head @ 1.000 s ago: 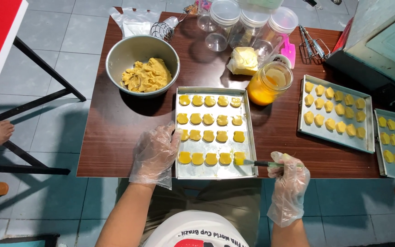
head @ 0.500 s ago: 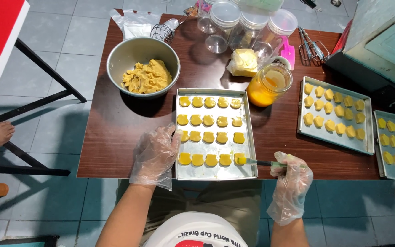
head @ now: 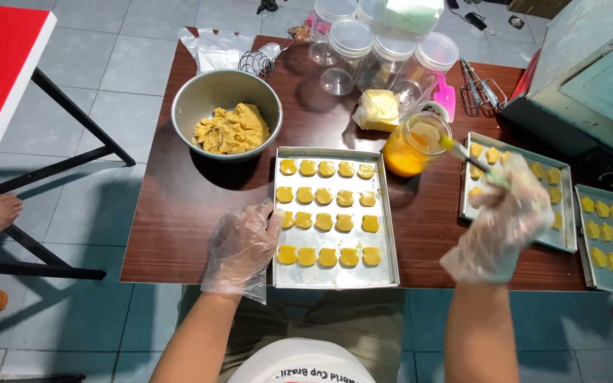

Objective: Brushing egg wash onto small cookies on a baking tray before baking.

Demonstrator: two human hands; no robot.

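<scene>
1. We see the right hand point(head: 499, 221), in a clear loose glove, with its fingers point(head: 516, 188) pinched around the handle of a thin brush point(head: 471, 157). The hand is motion-blurred, so we cannot tell the exact finger placement.
2. The brush's long axis runs from the hand up and to the left. Its yellow-wet tip sits at the mouth of the glass jar point(head: 413, 145), which holds an orange-yellow liquid.
3. The jar stands on the desk point(head: 179, 206), up and left of the right hand, between the near tray point(head: 335, 273) and a second tray point(head: 562, 241). The right hand is clearly the nearer one to it.
4. The left hand point(head: 241, 245), also gloved, lies with its fingers point(head: 267, 216) loosely spread against the near tray's left rim.
5. The near tray carries rows of small yellow dough pieces point(head: 324, 221); the front row looks deeper in colour and glossier than the back rows.
6. A metal bowl point(head: 196, 106) of pale yellow dough stands behind the left hand, well apart from the jar.
</scene>
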